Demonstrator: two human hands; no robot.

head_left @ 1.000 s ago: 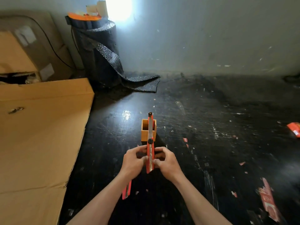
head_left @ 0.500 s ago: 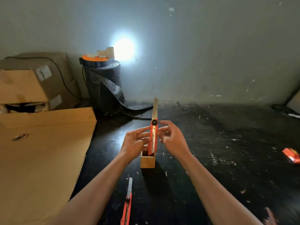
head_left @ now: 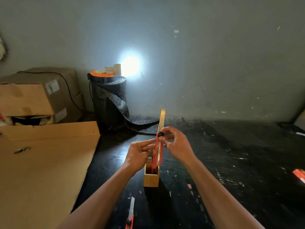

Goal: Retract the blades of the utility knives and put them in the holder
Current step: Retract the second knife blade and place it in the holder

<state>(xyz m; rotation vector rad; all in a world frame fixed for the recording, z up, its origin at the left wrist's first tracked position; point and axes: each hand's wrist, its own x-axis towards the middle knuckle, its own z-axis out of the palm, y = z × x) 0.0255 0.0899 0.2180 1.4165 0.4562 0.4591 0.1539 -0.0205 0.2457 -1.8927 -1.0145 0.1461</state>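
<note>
An orange utility knife [head_left: 158, 150] stands upright above the small wooden holder [head_left: 151, 178], its long blade extended upward. My left hand [head_left: 140, 154] pinches the knife's body from the left. My right hand [head_left: 176, 145] grips it from the right, with fingertips on the black lock knob near the top of the handle. A second orange utility knife [head_left: 130, 215] lies on the dark floor near the bottom edge, its blade out and pointing away from me.
A flat cardboard sheet [head_left: 41, 171] covers the left side. Cardboard boxes [head_left: 36, 95] stand behind it. A black textured roll [head_left: 109, 100] with an orange-topped object stands by the wall. Orange scraps [head_left: 299, 176] lie at the right.
The view has tilted up and my hands have lifted the knife upright above the holder. The right hand's fingers have moved onto the black knob. The blade remains extended.
</note>
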